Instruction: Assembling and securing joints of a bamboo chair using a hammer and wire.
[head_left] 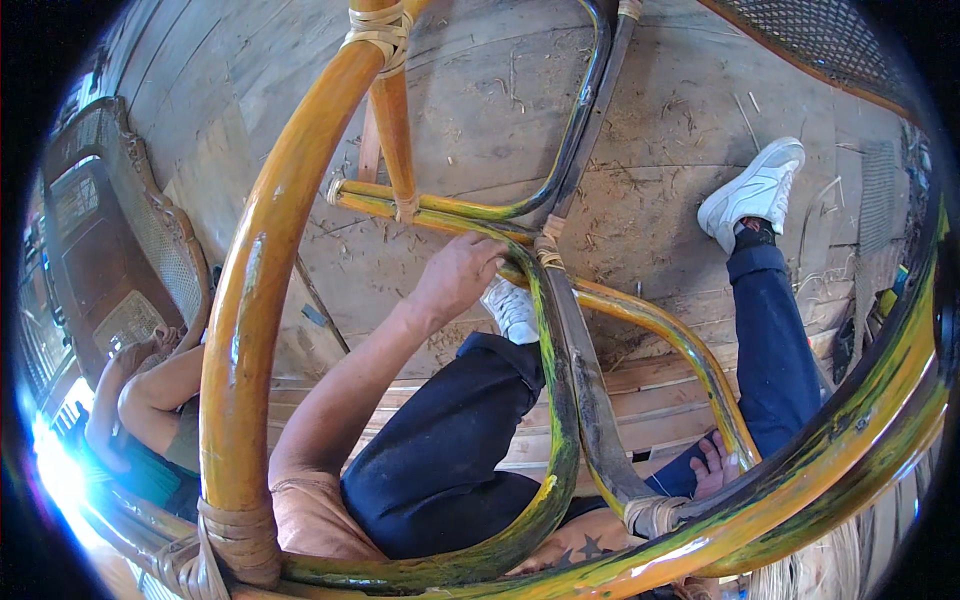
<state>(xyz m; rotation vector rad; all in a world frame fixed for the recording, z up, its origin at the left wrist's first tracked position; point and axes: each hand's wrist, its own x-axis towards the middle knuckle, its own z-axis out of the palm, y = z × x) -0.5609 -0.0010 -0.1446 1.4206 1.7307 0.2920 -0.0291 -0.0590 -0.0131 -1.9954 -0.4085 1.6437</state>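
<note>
A large frame of bent rattan poles [262, 250], glossy yellow-brown with green and black streaks, rises around me. My left hand [462, 275] reaches into its middle, fingers curled against a streaked pole [548, 385] close to a crossing joint bound with a pale strip wrapping [549, 245]. The fingertips are partly hidden behind the pole. Lower right, my right hand [715, 466] shows only in part, past a curved rattan brace [712, 375]; its visible fingers are spread against my dark trouser leg. Nothing shows in them, and the frame hides the palm.
My legs in dark trousers, with white shoes [757, 193], extend under the frame. Wood scraps litter the plank floor [660, 130]. At left, another person's arm [105, 405] shows beside a brown chair with woven cane [190, 270]. A cane panel [820, 40] stands at upper right.
</note>
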